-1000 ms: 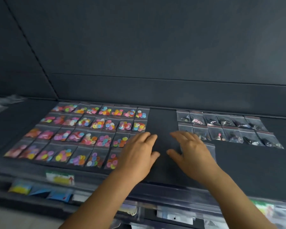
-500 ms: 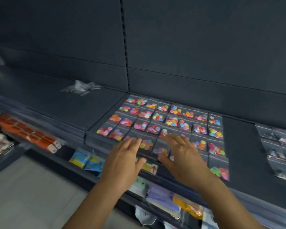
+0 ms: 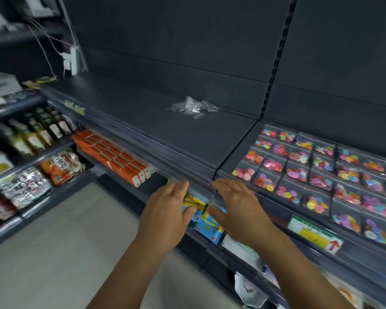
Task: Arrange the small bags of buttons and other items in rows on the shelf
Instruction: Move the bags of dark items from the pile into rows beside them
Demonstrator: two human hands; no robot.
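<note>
**Partly shelved, loose heap left**

Already set in neat rows on the right shelf section (image 3: 239, 150): bags of coloured buttons (image 3: 316, 172). Still unsorted, well apart on the left shelf section (image 3: 156, 130): a heap of clear bags (image 3: 191, 107). Holding nothing, fingers spread loosely near the shelf edge: left hand (image 3: 167, 216), right hand (image 3: 239, 210).
</note>
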